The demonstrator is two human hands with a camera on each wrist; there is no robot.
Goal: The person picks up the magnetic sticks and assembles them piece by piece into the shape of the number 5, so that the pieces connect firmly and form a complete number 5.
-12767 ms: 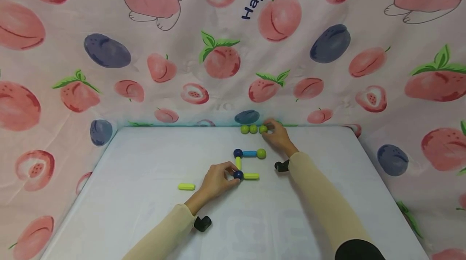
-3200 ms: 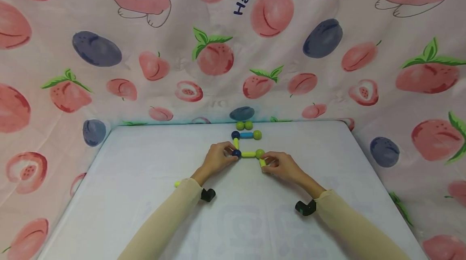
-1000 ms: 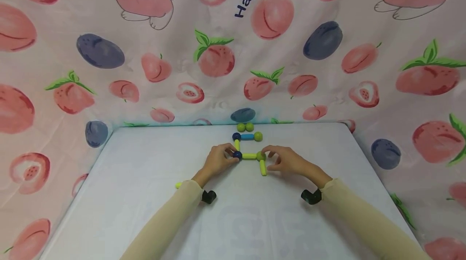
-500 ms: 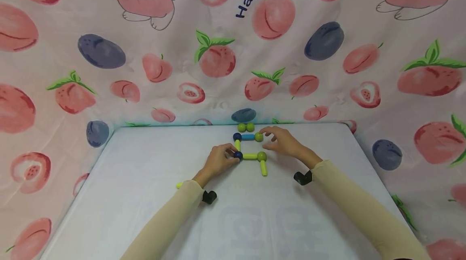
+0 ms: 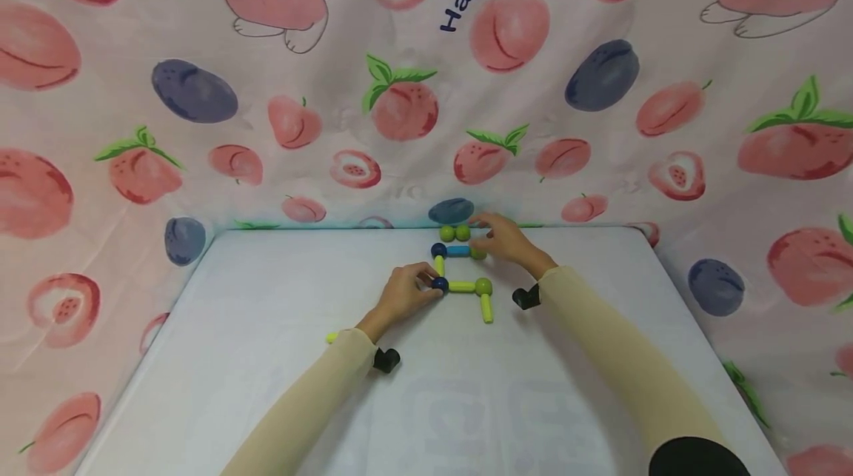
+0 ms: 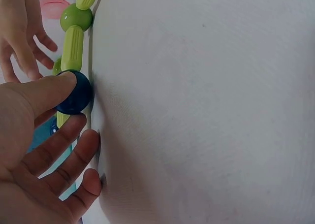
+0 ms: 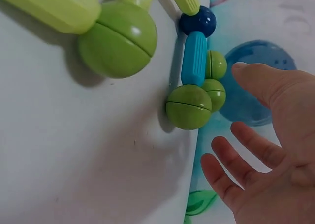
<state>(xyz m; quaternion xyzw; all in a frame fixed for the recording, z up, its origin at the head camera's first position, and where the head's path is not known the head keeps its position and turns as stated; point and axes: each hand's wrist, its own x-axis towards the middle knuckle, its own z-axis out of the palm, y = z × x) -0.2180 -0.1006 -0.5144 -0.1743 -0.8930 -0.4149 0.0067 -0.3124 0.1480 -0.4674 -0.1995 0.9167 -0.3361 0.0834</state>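
Observation:
My left hand (image 5: 403,295) pinches a dark blue ball (image 6: 76,96) between thumb and finger. That ball joins two yellow-green rods: one goes back to another dark blue ball (image 5: 438,250), the other right to a green ball (image 5: 483,286). From this green ball a further yellow-green rod (image 5: 486,309) points towards the front. A blue rod (image 7: 195,59) links the back dark blue ball to a second green ball (image 7: 188,107). Beside that end, my right hand (image 5: 509,243) hovers with spread fingers, holding nothing. Two loose green balls (image 5: 455,233) lie just left of its fingertips.
A loose yellow-green rod (image 5: 331,337) is partly hidden behind my left sleeve. The white table (image 5: 280,276) ends at the back against a fruit-patterned cloth (image 5: 320,91). Black wrist cameras (image 5: 386,360) sit under both wrists.
My right hand has let go of the front rod and moved back towards the loose green balls. Earlier, one of three loose balls and a rod joined the chain, which shifted backwards. My left hand keeps its pinch.

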